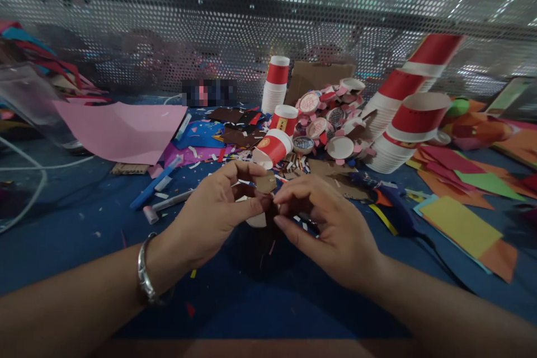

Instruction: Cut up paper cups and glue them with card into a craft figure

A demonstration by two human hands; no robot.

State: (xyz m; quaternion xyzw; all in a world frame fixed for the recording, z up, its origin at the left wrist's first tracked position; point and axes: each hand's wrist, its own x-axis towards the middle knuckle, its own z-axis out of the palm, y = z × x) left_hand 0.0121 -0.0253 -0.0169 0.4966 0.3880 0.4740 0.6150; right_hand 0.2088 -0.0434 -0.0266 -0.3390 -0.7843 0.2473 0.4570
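Note:
My left hand (218, 210), with a silver bracelet on its wrist, pinches a small piece of brown cardboard (265, 182) between fingers and thumb. Close beside it, my right hand (331, 224) has its thumb and fingertips drawn together at a dark brown strip below the cardboard. Whether they hold that strip or something smaller is hard to make out. A whitish round piece (255, 219) shows under my left thumb, partly hidden. Just beyond my fingers, a red and white paper cup (272, 148) lies tipped over among paper scraps.
Stacked paper cups (388, 148) lean at the right, by a heap of cut cup bottoms (329, 117). A dark blue glue gun (398, 207) with a cord and coloured paper (461, 226) lie rightward. Pink paper (126, 131) and a blue marker (155, 184) lie leftward. A perforated metal panel (235, 39) stands behind.

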